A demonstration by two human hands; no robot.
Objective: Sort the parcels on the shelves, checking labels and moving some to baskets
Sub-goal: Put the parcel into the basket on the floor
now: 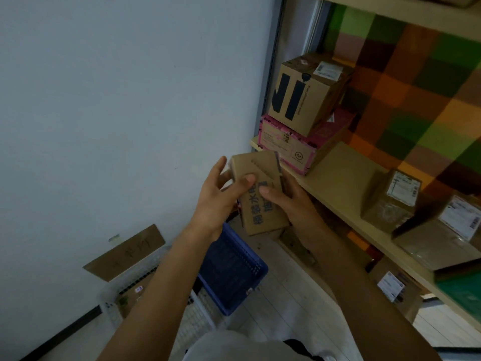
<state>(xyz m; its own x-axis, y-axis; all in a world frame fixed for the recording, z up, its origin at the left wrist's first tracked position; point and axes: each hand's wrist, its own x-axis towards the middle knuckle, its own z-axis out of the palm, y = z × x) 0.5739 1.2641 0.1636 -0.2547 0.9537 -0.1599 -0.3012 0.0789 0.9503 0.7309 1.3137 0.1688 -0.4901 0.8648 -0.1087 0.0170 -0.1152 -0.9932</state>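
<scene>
I hold a small brown cardboard parcel [260, 194] with dark printed characters in front of the shelf's left end. My left hand [218, 199] grips its left side, thumb on the top face. My right hand [289, 201] supports its right side from below, thumb on top. Below the parcel on the floor stands a blue plastic basket [234, 269]. To its left a white mesh basket [145, 282] holds cardboard. On the wooden shelf [346, 183] a brown box with dark bars [304, 92] sits on a pink-printed box [289, 147].
More labelled parcels [393, 199] lie on the shelf to the right, and others [390, 285] sit on the level below. A checkered green-orange cloth [416, 82] hangs behind the shelf. A pale wall [117, 100] fills the left. Light floor boards lie underneath.
</scene>
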